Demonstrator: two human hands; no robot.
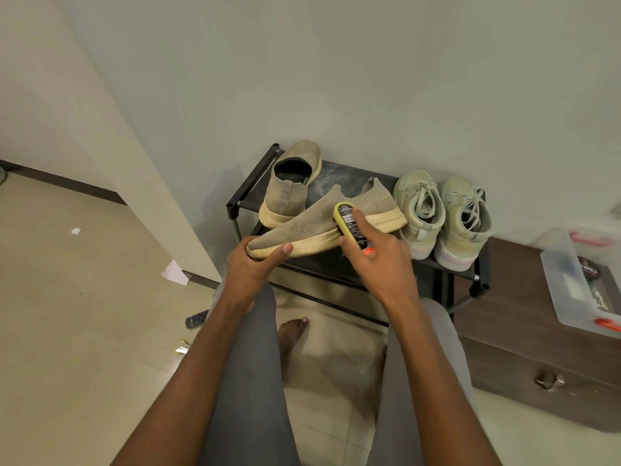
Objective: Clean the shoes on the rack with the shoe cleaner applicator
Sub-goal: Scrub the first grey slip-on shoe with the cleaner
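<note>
The left hand [257, 260] curls round the toe end of a beige knit slip-on shoe with a cream rubber sole [322, 220], thumb laid along the sole's edge and fingers hidden beneath, so it grips the shoe and holds it tilted on its side above the front of the black metal-framed shoe rack with a dark fabric shelf [339, 267]. Beyond this hand, at the rack's far left corner, the matching beige slip-on shoe [290, 186] stands with its heel toward the person.

The right hand [376, 255] wraps its fingers round a yellow-edged shoe cleaner applicator with a black printed label and a red tip [351, 227], gripping it firmly; the applicator's upper end lies against the side of the held shoe, just above the sole, with the red tip near the palm. To the right of this hand, a pair of pale green lace-up sneakers with white soles [443, 216] sits side by side on the rack.

Farther right stands a dark brown wooden cabinet [524, 334] carrying a clear plastic box [571, 294]. Below the hands lie grey trouser legs and a bare foot on the cream tiled floor [84, 331]. Left of the left hand, a black remote control [196, 319] and white paper scraps [174, 272] lie on the floor beside the pale walls.
</note>
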